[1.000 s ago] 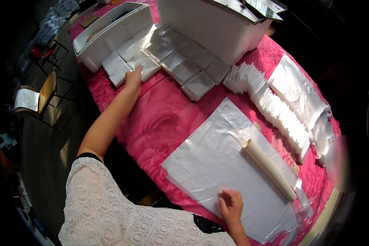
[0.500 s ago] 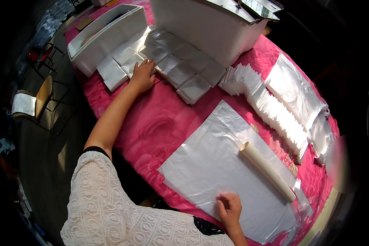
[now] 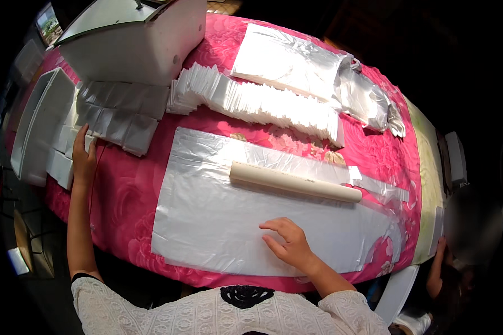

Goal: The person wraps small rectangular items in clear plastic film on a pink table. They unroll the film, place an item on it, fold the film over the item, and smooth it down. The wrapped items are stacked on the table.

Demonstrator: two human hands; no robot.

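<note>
My left hand (image 3: 84, 156) reaches to the far left, fingers stretched and apart, at the near edge of several silvery folded plastic packets (image 3: 114, 123). White flat packets (image 3: 60, 164) lie just left of it. My right hand (image 3: 288, 243) hovers over or rests lightly on a large flat stack of clear plastic sheets (image 3: 207, 223); which of the two I cannot tell. Its fingers are curved and apart, with nothing in them. A cream-coloured tube (image 3: 293, 181) lies across the sheets, beyond my right hand.
Behind the sheets runs a long row of folded white plastic pieces (image 3: 257, 100), with flat plastic bags (image 3: 288, 58) beyond. A white foam box (image 3: 42, 123) and a big white bin (image 3: 134, 44) stand left on the pink cloth (image 3: 120, 206). Another person's arm (image 3: 437, 273) shows at right.
The view has swung to the right. My right hand has moved farther in over the sheets and its fingers have spread. My left hand stays by the folded packets.
</note>
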